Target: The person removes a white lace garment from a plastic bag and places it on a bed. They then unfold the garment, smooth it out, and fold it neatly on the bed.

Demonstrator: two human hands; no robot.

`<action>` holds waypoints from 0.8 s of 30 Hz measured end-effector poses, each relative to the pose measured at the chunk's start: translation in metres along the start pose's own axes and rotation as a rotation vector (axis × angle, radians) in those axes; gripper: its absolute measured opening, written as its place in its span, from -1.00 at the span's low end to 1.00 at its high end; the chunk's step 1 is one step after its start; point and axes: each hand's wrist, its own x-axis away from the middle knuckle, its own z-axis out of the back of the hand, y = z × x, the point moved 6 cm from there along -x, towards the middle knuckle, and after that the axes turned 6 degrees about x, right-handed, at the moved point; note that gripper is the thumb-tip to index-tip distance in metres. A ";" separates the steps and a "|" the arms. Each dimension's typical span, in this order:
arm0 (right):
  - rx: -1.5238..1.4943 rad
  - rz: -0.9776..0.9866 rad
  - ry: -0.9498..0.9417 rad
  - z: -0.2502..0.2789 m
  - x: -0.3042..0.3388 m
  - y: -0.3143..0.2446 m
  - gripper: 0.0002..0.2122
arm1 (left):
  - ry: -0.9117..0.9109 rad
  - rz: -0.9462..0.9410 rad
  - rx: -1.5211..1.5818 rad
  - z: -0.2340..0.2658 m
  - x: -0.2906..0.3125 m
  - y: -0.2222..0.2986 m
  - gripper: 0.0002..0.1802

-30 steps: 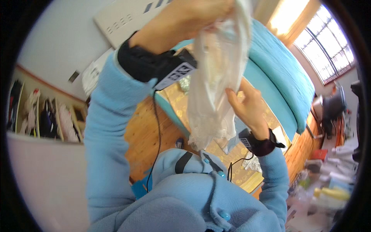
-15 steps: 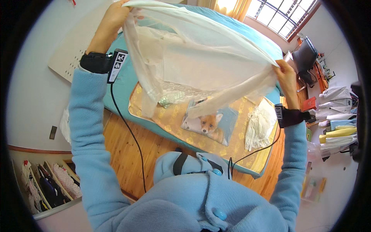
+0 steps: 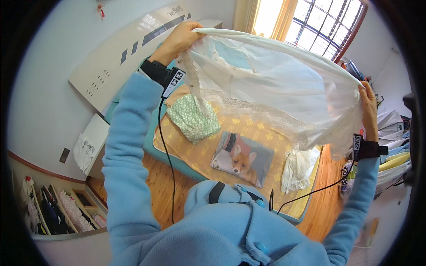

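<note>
A sheer white garment with lace trim [image 3: 284,84] is stretched in the air above the bed. My left hand [image 3: 179,40] grips its upper left corner, fingers closed on the cloth. At the other end, my right hand [image 3: 368,106] pinches the upper right corner. The lace edge hangs loose below, and the bed shows through the thin fabric. Underneath, on a yellow patterned mat [image 3: 228,124], lie a folded green-and-white patterned cloth [image 3: 194,119], a folded grey top with a fox print [image 3: 244,162] and a crumpled cream-white garment [image 3: 298,170].
The bed's pale headboard [image 3: 102,66] leans at the left wall beside a white cabinet with a white bag [image 3: 84,153]. An open drawer of clothes [image 3: 66,210] is at lower left. Hanging clothes [image 3: 392,142] line the right side. Black cables run from both wrists.
Both hands have moved to the right in view, still holding the garment, and it has spread and swung outward. The green cloth and fox top show more fully beneath it.
</note>
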 end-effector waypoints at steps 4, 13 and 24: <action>0.084 -0.076 -0.046 0.020 0.002 0.014 -0.77 | -0.124 0.154 0.128 -0.030 0.008 -0.012 -0.78; 0.087 -0.175 -0.159 0.007 0.010 0.047 -0.76 | -0.229 0.356 0.453 -0.071 0.026 -0.009 -0.51; -0.009 -0.201 -0.199 -0.028 0.015 0.075 -0.76 | -0.517 0.325 0.764 -0.097 0.026 -0.004 -0.49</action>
